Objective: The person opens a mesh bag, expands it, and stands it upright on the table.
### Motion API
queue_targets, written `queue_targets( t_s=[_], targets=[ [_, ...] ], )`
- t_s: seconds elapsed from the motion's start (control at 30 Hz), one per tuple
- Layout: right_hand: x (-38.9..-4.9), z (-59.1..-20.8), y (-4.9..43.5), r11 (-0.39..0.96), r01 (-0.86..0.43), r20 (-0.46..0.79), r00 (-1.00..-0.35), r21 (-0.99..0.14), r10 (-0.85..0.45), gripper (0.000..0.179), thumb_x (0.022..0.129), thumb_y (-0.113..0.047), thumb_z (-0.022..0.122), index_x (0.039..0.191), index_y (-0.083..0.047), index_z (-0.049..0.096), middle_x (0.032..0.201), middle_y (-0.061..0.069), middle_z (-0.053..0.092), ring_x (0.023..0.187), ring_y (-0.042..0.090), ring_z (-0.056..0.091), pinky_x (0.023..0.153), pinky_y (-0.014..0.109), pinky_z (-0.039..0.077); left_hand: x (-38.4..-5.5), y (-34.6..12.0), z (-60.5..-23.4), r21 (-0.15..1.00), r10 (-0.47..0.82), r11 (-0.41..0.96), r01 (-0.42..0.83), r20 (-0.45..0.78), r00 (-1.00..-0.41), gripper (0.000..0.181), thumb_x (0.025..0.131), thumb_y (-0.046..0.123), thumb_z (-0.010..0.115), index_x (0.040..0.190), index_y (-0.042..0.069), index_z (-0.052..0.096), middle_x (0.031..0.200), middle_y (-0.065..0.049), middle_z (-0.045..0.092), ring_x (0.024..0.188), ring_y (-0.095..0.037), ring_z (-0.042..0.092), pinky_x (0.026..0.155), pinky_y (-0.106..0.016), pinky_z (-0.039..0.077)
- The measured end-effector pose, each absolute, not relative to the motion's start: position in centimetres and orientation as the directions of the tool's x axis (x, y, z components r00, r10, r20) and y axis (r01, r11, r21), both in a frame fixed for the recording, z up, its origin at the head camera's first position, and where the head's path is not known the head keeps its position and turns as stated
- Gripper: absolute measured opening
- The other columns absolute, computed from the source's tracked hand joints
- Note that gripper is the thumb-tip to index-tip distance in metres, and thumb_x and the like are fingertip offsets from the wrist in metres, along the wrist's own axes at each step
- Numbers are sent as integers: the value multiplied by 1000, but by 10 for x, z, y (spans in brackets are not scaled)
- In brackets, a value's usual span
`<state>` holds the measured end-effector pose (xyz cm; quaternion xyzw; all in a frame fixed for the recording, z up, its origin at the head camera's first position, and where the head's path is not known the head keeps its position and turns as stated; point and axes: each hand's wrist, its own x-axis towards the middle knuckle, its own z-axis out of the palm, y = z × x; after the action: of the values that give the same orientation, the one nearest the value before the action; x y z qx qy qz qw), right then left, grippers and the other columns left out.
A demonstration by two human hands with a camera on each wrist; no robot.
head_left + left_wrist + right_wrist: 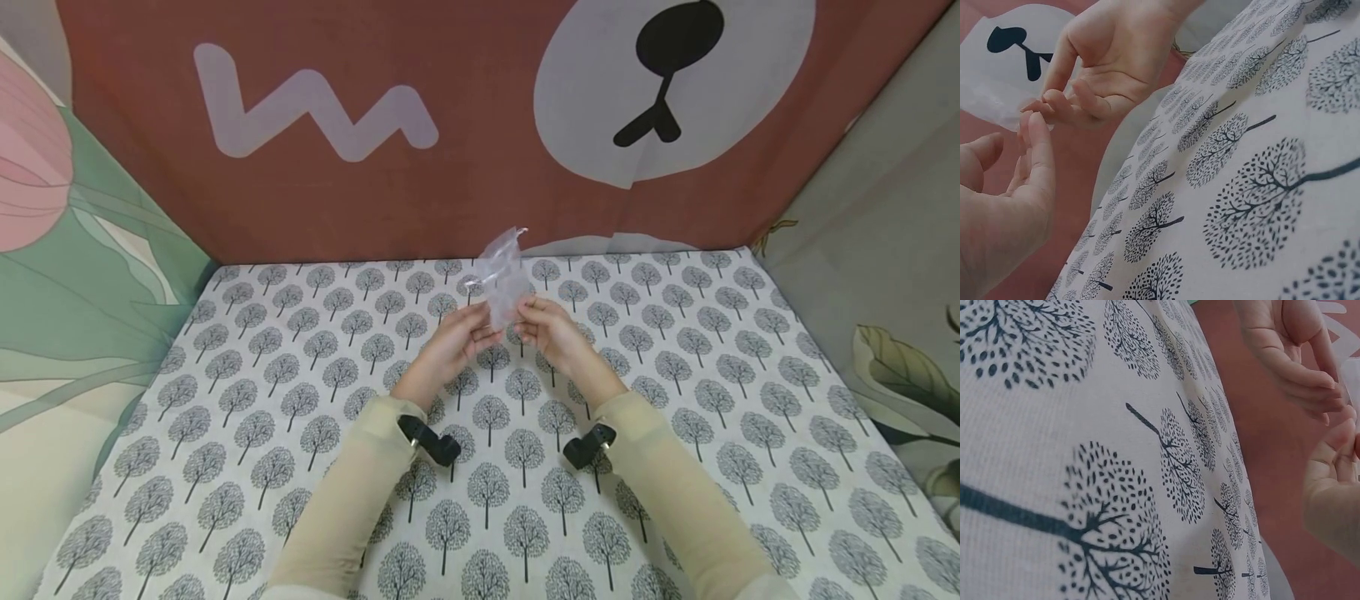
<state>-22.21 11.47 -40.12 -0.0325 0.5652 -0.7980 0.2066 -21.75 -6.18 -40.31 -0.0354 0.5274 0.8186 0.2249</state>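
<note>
A clear, crinkled plastic bag (504,279) stands up between the two hands, above the far part of the table in the head view. My left hand (459,337) pinches its lower left edge, and my right hand (553,332) pinches the lower right edge. The left wrist view has the left hand (1007,200) at lower left, fingertips close to those of the right hand, with part of the bag (991,103) beyond. Only a sliver of the bag (1352,381) enters the right wrist view, at its right edge.
A white cloth with dark tree prints (525,450) covers the table. Behind it rises a red-brown curtain (480,192) with a cartoon bear muzzle. Patterned hangings flank both sides. Each wrist wears a small black camera, such as the left wrist camera (431,440).
</note>
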Motion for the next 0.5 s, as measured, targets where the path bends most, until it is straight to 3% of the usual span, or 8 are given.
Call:
queue_targets(
  t_s=[0.1, 0.23, 0.37, 0.5],
  targets=[
    [-222, -402, 115, -270, 295, -181, -908, -917, -377, 21, 99, -5, 40, 89, -15, 56, 77, -9, 63, 70, 5, 56, 61, 13, 45, -218, -63, -403, 849, 345, -338, -406, -289, -893, 44, 101, 11, 41, 142, -5, 35, 117, -10, 61, 86, -5, 62, 80, -13, 55],
    [-222, -402, 115, -275, 304, -190, -908, -912, -375, 20, 100, -5, 40, 91, -14, 55, 77, -8, 63, 69, 6, 56, 60, 13, 45, -217, -65, -404, 851, 363, -347, -394, -265, -893, 47, 99, 4, 42, 145, -3, 30, 145, -22, 41, 91, -4, 63, 83, -11, 54],
    [-223, -402, 116, -301, 318, -200, -910, -899, -364, 22, 100, -5, 39, 91, -14, 57, 76, -8, 63, 69, 5, 56, 59, 12, 46, -217, -66, -404, 845, 374, -373, -384, -242, -895, 48, 98, 1, 41, 145, -3, 30, 148, -23, 37, 93, -4, 63, 87, -12, 53],
    [-224, -403, 117, -325, 328, -212, -915, -887, -345, 25, 100, -5, 38, 90, -15, 58, 75, -8, 63, 69, 5, 57, 60, 12, 47, -217, -67, -404, 840, 377, -381, -386, -240, -895, 47, 98, 0, 42, 144, -3, 32, 141, -18, 46, 95, -4, 62, 92, -14, 52]
  ],
)
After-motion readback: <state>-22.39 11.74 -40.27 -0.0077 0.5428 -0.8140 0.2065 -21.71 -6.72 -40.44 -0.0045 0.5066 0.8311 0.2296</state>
